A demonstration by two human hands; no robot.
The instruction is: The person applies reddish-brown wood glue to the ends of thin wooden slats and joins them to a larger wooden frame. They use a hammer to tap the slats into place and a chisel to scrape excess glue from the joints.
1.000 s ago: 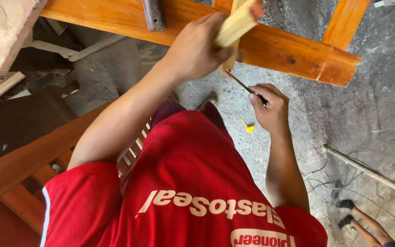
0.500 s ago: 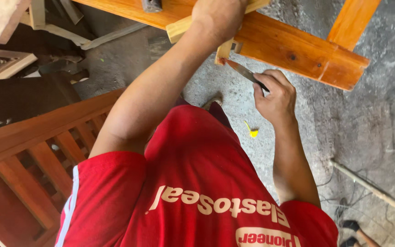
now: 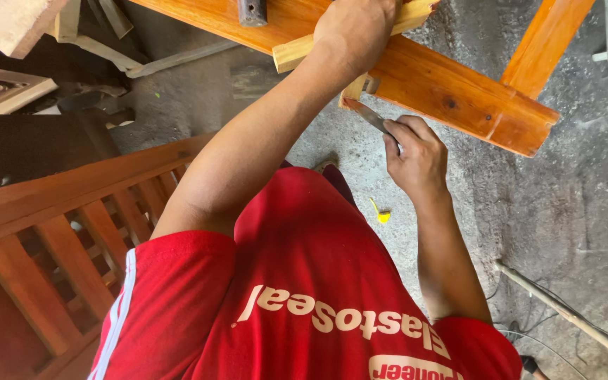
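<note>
Left hand (image 3: 357, 32) at 12 o'clock, fingers wrapped around a pale strip (image 3: 293, 53), pressing it on the orange frame (image 3: 445, 88). Right hand (image 3: 416, 158) at 2 o'clock, fingers closed on a blade (image 3: 367, 115) whose tip meets the strip's underside. Slatted rail (image 3: 58, 225) lies at 8 o'clock.

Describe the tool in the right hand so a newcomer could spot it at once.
Start at the big orange varnished wooden frame across the top. Just beneath its lower edge, the right hand grips a thin metal blade whose tip touches the wood. It is grey metal, unlike the pale wooden stick under the left hand.
</note>
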